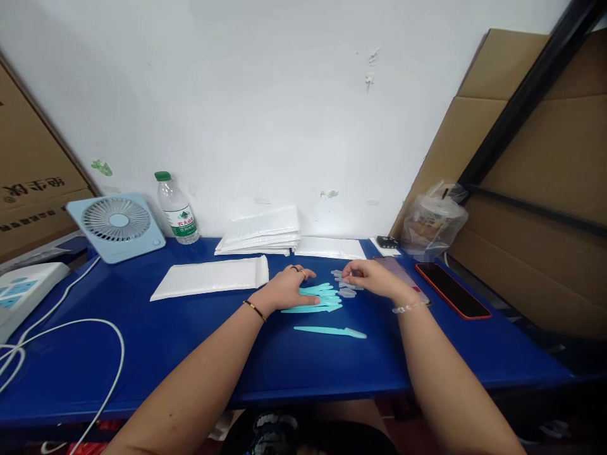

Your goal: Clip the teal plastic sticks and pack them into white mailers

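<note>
Turquoise plastic: a loose bunch of slim sticks (327, 297) lies mid-counter (332, 373), between the front and back edges. Long axes run roughly left-right, close to parallel with the front edge, a bit fanned. Off their right ends, just beside: a small cluster of clear plastic pieces (348, 293), the front ones also lying about left-right. So the two groups sit nearly end to end; that's the key relation. Can't tell if they touch.

Left hand (285, 291) comes at the bunch from its left; grip wide, thumb over the sticks, fingers beyond them toward the back edge. Right hand (372, 278) comes from the right, nearer the clear pieces; grip narrow, fingertips at them. Can't tell if one is pinched.

One single stick (329, 331) lies apart from the bunch, toward the front edge, same left-right axis, right end angled slightly to the front. Left hand looks nearer; neither touches it.

Further out: white packet (211, 278) left of the left hand, packet stack (265, 232) at the back edge by the wall, red-edged phone (453, 291) toward the right edge, fan (119, 221) and bottle (177, 212) near the back left corner.
</note>
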The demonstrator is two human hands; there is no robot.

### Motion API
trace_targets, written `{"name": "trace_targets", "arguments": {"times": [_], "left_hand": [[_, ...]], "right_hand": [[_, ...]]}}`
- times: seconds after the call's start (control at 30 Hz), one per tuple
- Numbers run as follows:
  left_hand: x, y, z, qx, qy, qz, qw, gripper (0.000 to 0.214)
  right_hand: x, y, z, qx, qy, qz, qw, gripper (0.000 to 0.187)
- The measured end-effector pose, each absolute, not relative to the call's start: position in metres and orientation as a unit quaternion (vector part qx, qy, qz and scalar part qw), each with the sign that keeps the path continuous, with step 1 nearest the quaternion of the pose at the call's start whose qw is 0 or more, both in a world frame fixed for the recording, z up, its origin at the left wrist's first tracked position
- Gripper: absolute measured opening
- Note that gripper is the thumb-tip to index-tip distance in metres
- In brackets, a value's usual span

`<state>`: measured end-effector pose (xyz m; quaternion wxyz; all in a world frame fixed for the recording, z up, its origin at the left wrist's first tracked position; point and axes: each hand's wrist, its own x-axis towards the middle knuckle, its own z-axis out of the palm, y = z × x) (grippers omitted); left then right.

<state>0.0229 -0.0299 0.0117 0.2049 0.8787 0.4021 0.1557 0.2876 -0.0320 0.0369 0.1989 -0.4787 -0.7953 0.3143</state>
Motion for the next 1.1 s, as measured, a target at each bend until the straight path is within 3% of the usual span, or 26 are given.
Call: {"name": "trace_targets", "arguments": {"times": [0.07, 0.2, 0.33, 0.5, 0.67, 0.93, 1.1], "left_hand": [[0.026, -0.030, 0.007, 0.890, 0.391, 0.133, 0.194, 0.072], [0.030, -0.030, 0.004, 0.894, 0.386, 0.118, 0.195, 0.055], [0.031, -0.034, 0.011, 0.887, 0.391, 0.150, 0.194, 0.054], [0.036, -0.049, 0.028, 0.881, 0.363, 0.191, 0.235, 0.041], [0.037, -0.054, 0.034, 0.875, 0.367, 0.135, 0.286, 0.039], [0.021, -0.042, 0.039, 0.823, 0.420, 0.232, 0.304, 0.046], [0.017, -0.035, 0.033, 0.806, 0.462, 0.249, 0.273, 0.040]], "right_hand": [[0.283, -0.039, 0.042, -0.451, -0.809, 0.344, 0.155, 0.032], [0.269, -0.054, 0.048, -0.399, -0.843, 0.360, -0.019, 0.034], [0.259, -0.063, 0.044, -0.404, -0.851, 0.326, -0.077, 0.015], [0.257, -0.061, 0.045, -0.387, -0.872, 0.296, 0.040, 0.003], [0.262, -0.054, 0.049, -0.400, -0.841, 0.323, 0.166, 0.017], [0.272, -0.039, 0.045, -0.424, -0.680, 0.408, 0.438, 0.030], [0.274, -0.031, 0.039, -0.444, -0.590, 0.471, 0.482, 0.040]]}}
